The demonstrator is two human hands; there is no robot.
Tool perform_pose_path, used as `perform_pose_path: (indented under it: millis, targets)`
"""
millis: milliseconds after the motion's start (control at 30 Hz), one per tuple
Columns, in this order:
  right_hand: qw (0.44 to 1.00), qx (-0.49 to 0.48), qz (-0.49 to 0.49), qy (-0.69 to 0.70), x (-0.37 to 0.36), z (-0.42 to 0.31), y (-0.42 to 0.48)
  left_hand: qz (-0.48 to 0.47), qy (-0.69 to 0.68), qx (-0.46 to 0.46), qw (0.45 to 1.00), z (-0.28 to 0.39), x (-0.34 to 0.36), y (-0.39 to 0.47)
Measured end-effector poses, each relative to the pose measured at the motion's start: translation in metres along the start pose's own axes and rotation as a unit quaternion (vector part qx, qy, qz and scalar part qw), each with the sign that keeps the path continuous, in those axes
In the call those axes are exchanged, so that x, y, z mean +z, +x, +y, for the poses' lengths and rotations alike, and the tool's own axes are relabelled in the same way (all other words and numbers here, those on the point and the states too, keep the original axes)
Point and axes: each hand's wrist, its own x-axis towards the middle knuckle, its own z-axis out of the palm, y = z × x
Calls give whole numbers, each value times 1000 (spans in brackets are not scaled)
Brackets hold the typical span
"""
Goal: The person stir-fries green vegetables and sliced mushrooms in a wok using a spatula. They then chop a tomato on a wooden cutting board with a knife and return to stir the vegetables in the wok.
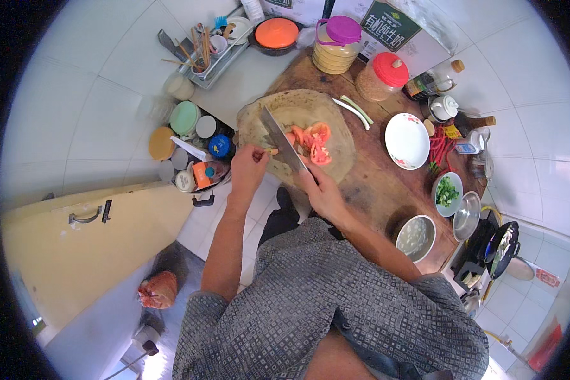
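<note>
My right hand (322, 190) grips the handle of a kitchen cleaver (284, 138), its broad blade slanting up and left over a round wooden chopping board (304, 102). Cut red tomato pieces (319, 137) lie on the board, just right of the blade; the blade hides part of them. My left hand (248, 166) is at the board's left edge, its fingers pinched together on a small yellowish-orange scrap (272, 151) that may be tomato trimming. Two cut lengths of scallion (356, 111) lie on the wooden table, right of the board.
A white plate (407, 142), a bowl of chopped greens (447, 194), a metal pot (416, 237) and red chillies (441, 145) stand to the right. Lidded jars (383, 78) and bottles line the back. Seasoning containers (185, 118) crowd the left. A wok (502, 249) sits far right.
</note>
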Motion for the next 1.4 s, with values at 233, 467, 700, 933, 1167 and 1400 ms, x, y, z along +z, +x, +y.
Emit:
perform_pose_path:
  millis: [233,467,700,933,1167,1400]
  targets:
    - [993,79,-51,-74,-14,2,-17,4,27,11,1000,-11,8,-1]
    - [996,-72,-1,-57,11,11,13,-16,29,32,999,-11,6,7]
    - [997,-5,-30,-64,-6,-10,16,-1,-6,36,999,-13,2,0]
    - [989,18,-45,-141,-57,-37,-1,-7,-269,-104,958,-26,7,-16]
    - [984,134,-33,-112,-59,-68,-8,32,-422,-167,891,-17,-4,-67]
    - [989,89,-87,-79,-103,30,27,183,-405,-274,853,-25,-30,-213]
